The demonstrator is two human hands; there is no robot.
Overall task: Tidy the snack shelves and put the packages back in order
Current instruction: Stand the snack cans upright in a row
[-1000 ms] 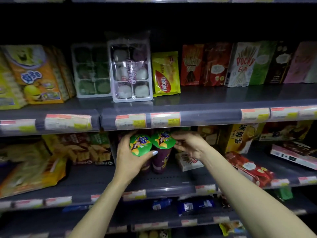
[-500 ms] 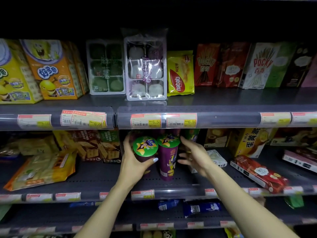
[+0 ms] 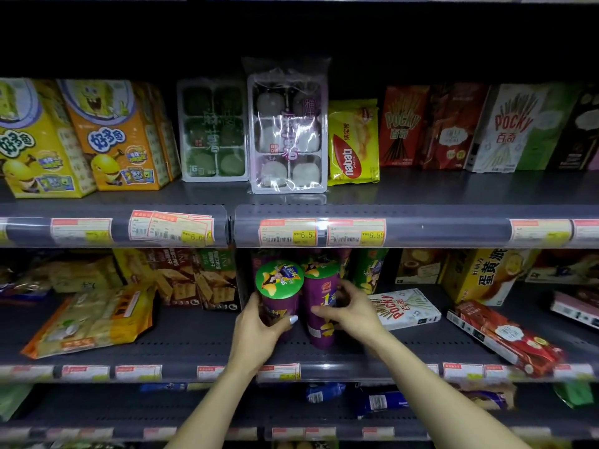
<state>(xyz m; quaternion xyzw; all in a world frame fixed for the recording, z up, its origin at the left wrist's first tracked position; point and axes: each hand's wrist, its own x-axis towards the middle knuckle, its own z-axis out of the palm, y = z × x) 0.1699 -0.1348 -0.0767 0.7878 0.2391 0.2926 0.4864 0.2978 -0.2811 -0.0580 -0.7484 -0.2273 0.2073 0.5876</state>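
We see two purple chip cans (image 3: 319,315) with green lids (image 3: 279,279) bearing a yellow starburst design. The shelf (image 3: 194,338) is dark grey, its price labels (image 3: 287,233) white with red tops and yellow corners. Above stand yellow and orange cartoon boxes (image 3: 113,137), a clear tray of green rounds (image 3: 214,131), another of pale white rounds (image 3: 288,128), a yellow wafer bag (image 3: 353,142) and red Pocky boxes (image 3: 402,124). A white Pocky box (image 3: 405,309) lies flat below.

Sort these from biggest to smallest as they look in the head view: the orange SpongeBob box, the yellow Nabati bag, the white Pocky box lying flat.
1. orange SpongeBob box
2. yellow Nabati bag
3. white Pocky box

The last two look close, and the wide lens makes them unsure.
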